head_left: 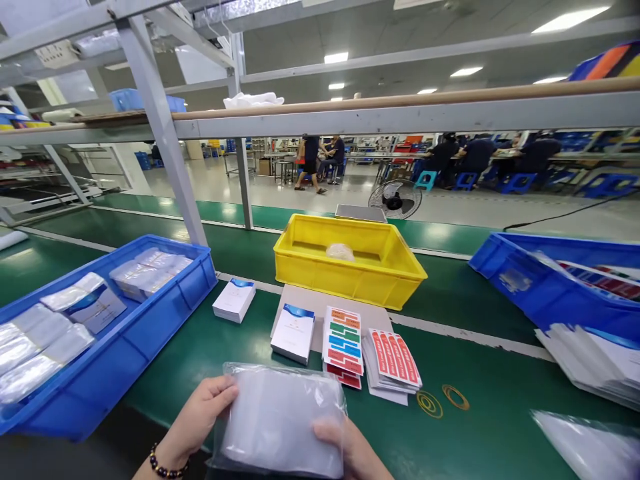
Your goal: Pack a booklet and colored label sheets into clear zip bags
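So, both hands are clamped on a clear plastic bundle [283, 417], held low at the near edge of the green tabletop [480, 447]; the left hand [203, 403], with a beaded bracelet [165, 472] on its wrist, pinches the upper left side, while the right hand [345, 440] grips the lower right with its thumb pressed on the front; can't see where the right fingers sit behind it, sorry. Just past the bundle there's a stack of blue-topped white cards [293, 333], then multicoloured sticker sheets [343, 340], then red-and-white label sheets [395, 360] in a slightly messy pile; some yellow rubber bands [430, 404] lie just beside those, and a second white card stack [234, 301] is over to the left. Behind all that sits a yellow bin [350, 287] with a small clear lump [340, 252] inside; a left blue bin [150, 350] holds plastic-wrapped packs [150, 272], and a right blue bin [520, 287] has fanned white papers [590, 363] right in front of it.
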The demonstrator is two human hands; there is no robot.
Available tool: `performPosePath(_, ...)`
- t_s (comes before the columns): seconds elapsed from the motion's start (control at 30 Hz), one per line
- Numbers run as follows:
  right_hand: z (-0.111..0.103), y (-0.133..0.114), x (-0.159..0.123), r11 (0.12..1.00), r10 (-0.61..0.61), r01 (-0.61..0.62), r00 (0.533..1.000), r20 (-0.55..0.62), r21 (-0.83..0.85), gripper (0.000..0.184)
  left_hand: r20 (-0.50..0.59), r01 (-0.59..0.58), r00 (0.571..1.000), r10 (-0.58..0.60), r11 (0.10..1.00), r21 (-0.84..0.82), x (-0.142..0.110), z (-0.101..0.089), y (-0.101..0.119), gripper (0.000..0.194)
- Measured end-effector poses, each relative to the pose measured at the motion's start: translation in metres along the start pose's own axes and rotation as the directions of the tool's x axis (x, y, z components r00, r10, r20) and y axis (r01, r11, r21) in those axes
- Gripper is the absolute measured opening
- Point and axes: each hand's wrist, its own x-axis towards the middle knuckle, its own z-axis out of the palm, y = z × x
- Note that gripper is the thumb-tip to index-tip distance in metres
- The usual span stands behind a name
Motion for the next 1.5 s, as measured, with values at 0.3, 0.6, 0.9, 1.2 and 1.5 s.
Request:
performPosePath(0.3,0.001,0.001,0.002,0.972,-0.088,0.072,0.994,-0.065,-0.222,0.059,-0.104,-0.093,0.990,0.099,0.994,0.064,-0.002,-0.016,-0.003,0.029)
performPosePath(0.6,0.023,-0.017,0.003,0.644,-0.419,0.373,0.902,0.099,-0.667,0.022,-0.235,-0.215,0.950,0.206,0.977,-0.011,0.005,-0.024,-0.026,0.028)
performPosePath(0.9,0.014,-0.013,0.004,0.709,-0.461,0.403,0.886,0.053,-0.579,0.039,-0.525,-0.295,0.823,0.219,0.953,-0.064,0.009,-0.040,-0.035,0.029)
performPosePath(1.2,0.004,0.004,0.010,0.826,-0.407,0.295,0.902,-0.146,-0.481,0.038,-0.416,-0.125,0.906,0.073,0.987,-0.099,0.002,-0.036,-0.025,0.035)
performPosePath(1.5,-0.004,0.022,0.007,0.983,-0.168,0.134,0.936,-0.309,-0.130,0.051,-0.343,0.007,0.939,-0.024,0.999,-0.051,0.007,-0.041,-0.025,0.039)
